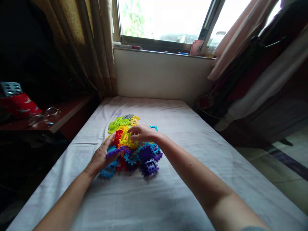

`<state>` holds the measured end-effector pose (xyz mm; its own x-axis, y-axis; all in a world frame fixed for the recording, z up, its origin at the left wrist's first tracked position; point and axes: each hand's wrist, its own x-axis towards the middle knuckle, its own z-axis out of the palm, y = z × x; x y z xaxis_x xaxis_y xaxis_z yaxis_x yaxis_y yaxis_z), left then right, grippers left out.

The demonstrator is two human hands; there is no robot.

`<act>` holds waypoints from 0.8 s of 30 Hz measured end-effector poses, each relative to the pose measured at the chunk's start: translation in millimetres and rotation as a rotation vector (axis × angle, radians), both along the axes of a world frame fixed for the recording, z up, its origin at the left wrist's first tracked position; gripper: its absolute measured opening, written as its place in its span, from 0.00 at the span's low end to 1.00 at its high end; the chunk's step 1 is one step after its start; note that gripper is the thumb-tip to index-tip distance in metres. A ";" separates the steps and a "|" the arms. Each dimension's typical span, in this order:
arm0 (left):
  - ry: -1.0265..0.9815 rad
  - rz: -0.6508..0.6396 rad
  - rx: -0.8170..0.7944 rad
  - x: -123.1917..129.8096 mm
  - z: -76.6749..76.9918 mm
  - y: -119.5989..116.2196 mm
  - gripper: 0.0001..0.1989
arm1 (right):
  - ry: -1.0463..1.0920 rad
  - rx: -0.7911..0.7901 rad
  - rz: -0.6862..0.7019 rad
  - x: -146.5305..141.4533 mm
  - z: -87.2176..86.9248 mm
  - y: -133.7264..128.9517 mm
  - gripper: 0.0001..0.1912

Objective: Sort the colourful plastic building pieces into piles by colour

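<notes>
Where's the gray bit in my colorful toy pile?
In the head view, the gray bit is at the pile's far end, left of the picture's middle. It's just beyond the bright green pieces, farther away than your right hand.

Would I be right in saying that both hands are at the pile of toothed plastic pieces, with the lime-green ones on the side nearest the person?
Not quite: the head view shows the lime-green pieces on the far side, toward the window; the rest holds.

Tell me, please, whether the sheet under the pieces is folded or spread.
Spread: the sheet extends beyond the pieces on every side, nearly flat with slight wrinkles.
</notes>
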<state>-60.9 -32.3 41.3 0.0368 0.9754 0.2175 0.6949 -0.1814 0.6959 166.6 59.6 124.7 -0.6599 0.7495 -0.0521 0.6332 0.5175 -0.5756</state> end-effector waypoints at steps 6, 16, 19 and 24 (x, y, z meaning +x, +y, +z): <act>0.322 -0.195 -0.003 3.9 7.6 -26.3 0.42 | 0.070 0.052 -0.090 64.7 -2.3 -62.6 0.30; 0.431 -0.111 -0.182 37.5 12.8 -16.4 0.49 | -0.153 0.083 -0.365 63.9 -59.0 -103.3 0.61; 0.153 -0.182 -0.183 43.1 15.6 0.2 0.49 | -0.008 0.059 -0.402 45.9 -68.4 -81.1 0.57; -0.194 -0.251 -0.237 53.1 27.1 21.2 0.51 | 0.204 0.098 -0.388 13.1 -68.9 -49.7 0.52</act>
<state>-7.8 -11.1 68.4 0.2609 0.9653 0.0135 0.5011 -0.1473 0.8528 179.8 9.9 55.8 -0.3181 0.9386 0.1333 0.6699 0.3220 -0.6690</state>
